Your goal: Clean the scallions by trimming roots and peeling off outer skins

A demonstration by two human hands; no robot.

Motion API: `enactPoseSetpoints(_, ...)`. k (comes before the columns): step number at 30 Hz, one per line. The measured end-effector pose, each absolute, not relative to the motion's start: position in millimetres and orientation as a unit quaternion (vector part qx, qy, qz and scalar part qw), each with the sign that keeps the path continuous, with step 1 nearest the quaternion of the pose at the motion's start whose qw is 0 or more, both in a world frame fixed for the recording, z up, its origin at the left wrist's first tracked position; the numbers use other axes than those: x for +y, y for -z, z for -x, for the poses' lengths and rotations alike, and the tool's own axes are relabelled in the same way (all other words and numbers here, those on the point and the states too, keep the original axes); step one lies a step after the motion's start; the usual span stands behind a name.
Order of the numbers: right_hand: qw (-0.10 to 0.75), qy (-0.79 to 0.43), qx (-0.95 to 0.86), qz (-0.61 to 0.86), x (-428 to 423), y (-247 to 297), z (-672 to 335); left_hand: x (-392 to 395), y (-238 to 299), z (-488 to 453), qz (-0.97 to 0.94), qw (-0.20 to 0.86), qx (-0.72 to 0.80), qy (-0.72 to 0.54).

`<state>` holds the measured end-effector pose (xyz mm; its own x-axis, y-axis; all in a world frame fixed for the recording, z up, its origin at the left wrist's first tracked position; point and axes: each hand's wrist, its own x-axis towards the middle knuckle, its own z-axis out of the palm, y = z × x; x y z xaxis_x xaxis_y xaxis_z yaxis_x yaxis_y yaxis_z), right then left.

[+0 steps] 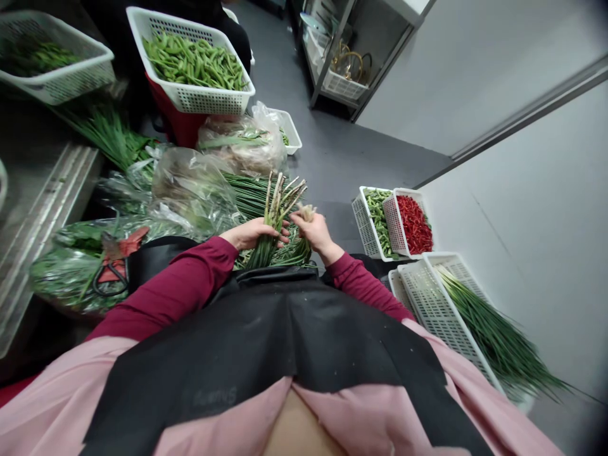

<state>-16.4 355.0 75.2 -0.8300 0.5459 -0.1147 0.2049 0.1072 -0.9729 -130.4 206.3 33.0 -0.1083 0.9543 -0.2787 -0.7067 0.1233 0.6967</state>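
Observation:
My left hand (254, 233) is wrapped round a bunch of long green stalks with pale cut ends (279, 201), held upright over my black apron. My right hand (313, 229) is beside it, fingers pinched on the tip of one stalk at the right of the bunch. More green stalks (251, 190) lie in a pile just beyond my hands, partly under clear plastic bags.
White basket of green pods (192, 60) on a red stand ahead. Another white basket (52, 60) at far left. Baskets of green and red chillies (414, 223) on the floor at right. A white tray with trimmed stalks (479, 316) near the wall. Metal shelf (342, 57) behind.

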Motion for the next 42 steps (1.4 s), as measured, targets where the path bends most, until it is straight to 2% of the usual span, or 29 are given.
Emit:
enactPoseSetpoints(3,0.094,-0.625,-0.731,0.256,339.1,-66.4,21.8,206.1,-36.1,126.2,-0.157,0.654,0.384,-0.633)
enactPoseSetpoints(12,0.09,-0.632,-0.704,0.31,350.0,-47.8,12.7,205.6,-36.2,131.2,-0.149,0.587,0.466,-0.645)
enactPoseSetpoints(20,0.251,-0.731,-0.515,0.369,395.5,-70.9,3.5,202.3,-41.8,137.4,-0.161,0.54,0.518,-0.643)
enactPoseSetpoints(24,0.33,-0.716,-0.479,0.385,434.7,-84.1,-6.0,197.5,-42.4,141.8,-0.175,0.524,0.539,-0.635)
enactPoseSetpoints(27,0.364,-0.661,-0.51,0.414,451.2,-81.6,-13.2,194.4,-41.3,145.3,-0.183,0.492,0.572,-0.63)
enactPoseSetpoints(29,0.3,-0.616,-0.601,0.411,449.9,-74.5,-17.3,193.2,-39.9,147.6,-0.186,0.465,0.6,-0.625)
enactPoseSetpoints(32,0.132,-0.51,-0.783,0.331,430.1,-63.2,-20.6,193.0,-36.7,149.9,-0.197,0.425,0.646,-0.603)
enactPoseSetpoints(33,0.107,-0.46,-0.827,0.306,420.5,-61.2,-20.6,193.4,-35.5,150.1,-0.204,0.413,0.661,-0.593)
enactPoseSetpoints(36,0.137,-0.326,-0.896,0.27,390.2,-63.6,-16.4,195.4,-33.2,148.4,-0.231,0.388,0.692,-0.563)
enactPoseSetpoints(38,0.141,-0.282,-0.923,0.222,373.6,-70.0,-9.4,197.1,-33.5,145.4,-0.249,0.388,0.697,-0.55)
enactPoseSetpoints(42,0.038,-0.226,-0.963,0.142,358.0,-79.3,9.6,199.5,-38.1,139.5,-0.273,0.407,0.68,-0.545)
